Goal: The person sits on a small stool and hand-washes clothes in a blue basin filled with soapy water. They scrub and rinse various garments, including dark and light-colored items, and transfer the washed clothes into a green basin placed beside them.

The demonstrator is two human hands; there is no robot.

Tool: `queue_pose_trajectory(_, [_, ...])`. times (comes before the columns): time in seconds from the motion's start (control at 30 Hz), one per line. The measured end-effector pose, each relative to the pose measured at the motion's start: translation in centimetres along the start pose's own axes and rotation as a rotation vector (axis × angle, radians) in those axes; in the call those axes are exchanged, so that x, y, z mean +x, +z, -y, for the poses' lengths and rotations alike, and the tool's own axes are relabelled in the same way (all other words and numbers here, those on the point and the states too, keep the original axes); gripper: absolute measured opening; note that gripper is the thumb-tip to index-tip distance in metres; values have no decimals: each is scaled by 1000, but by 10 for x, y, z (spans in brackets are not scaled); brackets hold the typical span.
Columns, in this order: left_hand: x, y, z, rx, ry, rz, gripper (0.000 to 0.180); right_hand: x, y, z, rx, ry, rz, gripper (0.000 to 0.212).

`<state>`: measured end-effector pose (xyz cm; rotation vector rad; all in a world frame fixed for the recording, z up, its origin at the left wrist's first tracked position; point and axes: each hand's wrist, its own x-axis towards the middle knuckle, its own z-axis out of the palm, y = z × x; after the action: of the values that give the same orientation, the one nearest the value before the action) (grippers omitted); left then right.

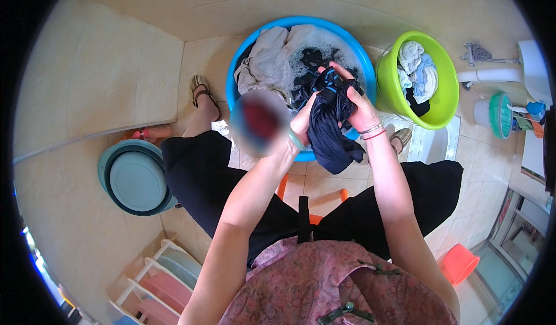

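A wet, dark navy garment (331, 137) is bunched between my two hands over the near side of a large blue tub (301, 20). My left hand (302, 122) is closed on its left side, and my right hand (362, 112) grips it from the right, fingers curled round the folds. Its loose end hangs down over the tub's near rim. Inside the tub, light grey-beige cloth (267, 56) lies at the left. More black cloth (311, 57) sits among white suds (331, 40). A blurred patch hides the tub's near left edge.
A lime-green bucket (445, 87) with white, light blue and black clothes stands right of the tub. Grey-green basins (137, 180) lean at the left wall. A white rack (145, 276) is lower left, an orange-red bucket (460, 264) lower right. A white floor pan (431, 142) adjoins the green bucket.
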<state>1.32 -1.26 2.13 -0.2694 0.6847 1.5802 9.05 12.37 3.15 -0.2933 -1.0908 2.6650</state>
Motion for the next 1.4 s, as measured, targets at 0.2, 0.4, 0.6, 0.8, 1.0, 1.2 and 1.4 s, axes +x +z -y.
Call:
queue_pose_trajectory(0.2, [-3,13,-17,248,-118,33,40,-2,-20,17,-229,90,28,63])
queue_pose_trajectory(0.4, [-5,1,-14,-57,-211,343,45,9,20,34,-180,29,157,47])
queue_pose_trajectory(0.6, [-11,4,-16,12,-167,241,54,9,6,36,-192,78,47,23])
queue_pose_trajectory(0.8, [-30,43,-25,361,-139,146,40,14,27,48,-309,7,39,49])
queue_pose_trajectory(1.0, [-41,60,-21,782,31,-78,41,19,37,41,-649,81,161,28])
queue_pose_trajectory(1.2, [-24,30,-6,1103,410,11,46,17,40,11,-833,-28,-16,21])
queue_pose_trajectory(1.4, [-32,37,-7,1338,371,-240,37,18,42,-4,-1115,-179,-178,22])
